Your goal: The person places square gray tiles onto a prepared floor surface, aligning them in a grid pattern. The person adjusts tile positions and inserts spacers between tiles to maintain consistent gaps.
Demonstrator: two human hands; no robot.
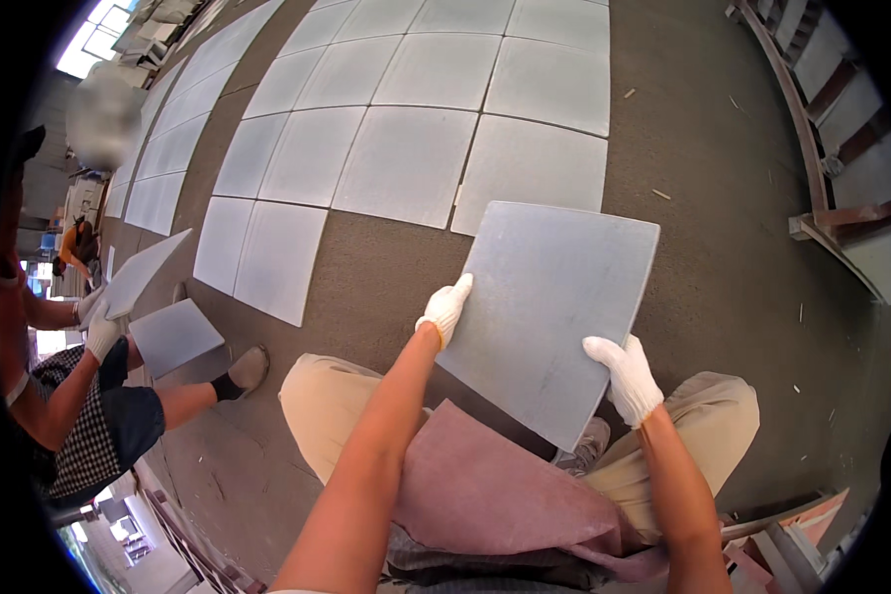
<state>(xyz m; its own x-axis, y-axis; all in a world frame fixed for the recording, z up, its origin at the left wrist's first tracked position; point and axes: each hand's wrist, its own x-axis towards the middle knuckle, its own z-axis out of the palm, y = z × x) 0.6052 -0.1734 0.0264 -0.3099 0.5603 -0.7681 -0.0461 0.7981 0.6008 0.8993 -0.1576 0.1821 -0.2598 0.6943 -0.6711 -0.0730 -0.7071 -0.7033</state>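
Observation:
A square pale grey tile (pixel 554 307) is held out in front of my knees, tilted, its far edge close to the laid rows. White knit gloves cover both hands. My left hand (pixel 445 311) grips the tile's left edge, thumb on the upper face. My right hand (pixel 626 378) clasps its lower right edge, thumb also on top; the fingers beneath are hidden. Beyond lie rows of similar floor tiles (pixel 403 163), flat on the brown floor with narrow gaps between them. A reddish cloth (pixel 505 485) drapes over my lap.
At the left, a seated co-worker in gloves holds another tile (pixel 144 272), with a further tile (pixel 176 337) beside their leg. A wooden frame (pixel 812 188) with slanted panels stands along the right. Small pale slivers (pixel 661 194) lie on the floor (pixel 723 267). Another person (pixel 77 247) is farther back.

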